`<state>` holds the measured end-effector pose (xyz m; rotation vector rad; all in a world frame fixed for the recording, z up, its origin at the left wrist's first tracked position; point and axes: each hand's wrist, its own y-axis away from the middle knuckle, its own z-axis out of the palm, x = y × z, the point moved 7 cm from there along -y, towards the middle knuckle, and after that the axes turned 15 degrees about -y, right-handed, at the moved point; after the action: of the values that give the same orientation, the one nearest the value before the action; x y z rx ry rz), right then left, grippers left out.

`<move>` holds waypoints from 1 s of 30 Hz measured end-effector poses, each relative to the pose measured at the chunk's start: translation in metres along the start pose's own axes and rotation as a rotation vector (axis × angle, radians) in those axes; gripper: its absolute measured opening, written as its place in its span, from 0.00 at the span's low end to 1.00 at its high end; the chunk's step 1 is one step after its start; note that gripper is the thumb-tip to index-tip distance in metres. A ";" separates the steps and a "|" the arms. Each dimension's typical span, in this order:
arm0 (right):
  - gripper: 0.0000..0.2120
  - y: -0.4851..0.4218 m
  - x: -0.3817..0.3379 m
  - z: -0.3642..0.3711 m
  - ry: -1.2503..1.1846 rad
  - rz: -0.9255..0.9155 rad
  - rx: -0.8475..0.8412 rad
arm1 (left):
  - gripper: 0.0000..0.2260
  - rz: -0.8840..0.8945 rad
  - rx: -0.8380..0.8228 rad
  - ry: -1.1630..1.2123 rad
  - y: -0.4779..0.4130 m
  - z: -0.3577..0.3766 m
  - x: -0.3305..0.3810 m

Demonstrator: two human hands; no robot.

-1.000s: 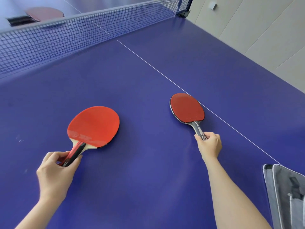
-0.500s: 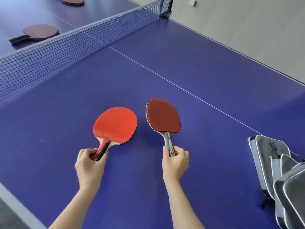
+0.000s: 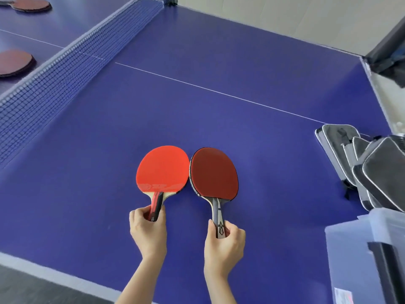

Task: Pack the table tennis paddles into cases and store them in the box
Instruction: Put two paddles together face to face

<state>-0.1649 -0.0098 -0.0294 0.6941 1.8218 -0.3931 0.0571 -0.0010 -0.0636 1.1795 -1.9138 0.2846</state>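
The left hand (image 3: 146,233) grips bright red paddle (image 3: 163,170), right hand (image 3: 223,244) dark red paddle (image 3: 214,174); cases (image 3: 381,172), box (image 3: 350,260) nearby.

Games room, blue table (image 3: 241,132), net (image 3: 72,62)

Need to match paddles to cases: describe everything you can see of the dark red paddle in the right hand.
The dark red rubber-faced paddle has a rounded blade, black edge tape with white lettering, pale wood at the neck and a grey handle bearing a black diamond emblem. It lies face up, flat or nearly so, on the blue table, blade pointing away. The right hand grips the handle's end. The blade's left edge appears to touch the bright red paddle beside it.
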 end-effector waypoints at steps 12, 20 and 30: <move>0.12 0.069 -0.006 0.018 0.021 -0.041 0.066 | 0.09 0.001 -0.233 -0.085 0.010 -0.001 -0.031; 0.12 0.092 -0.004 0.042 0.040 -0.021 0.025 | 0.10 -0.145 -0.541 0.162 0.017 0.001 -0.043; 0.10 0.103 0.003 0.055 0.074 -0.030 -0.014 | 0.08 -0.140 -0.878 0.295 0.027 0.012 -0.032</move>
<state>-0.0601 0.0395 -0.0446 0.6803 1.9050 -0.3780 0.0343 0.0265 -0.0896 0.6180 -1.4252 -0.4102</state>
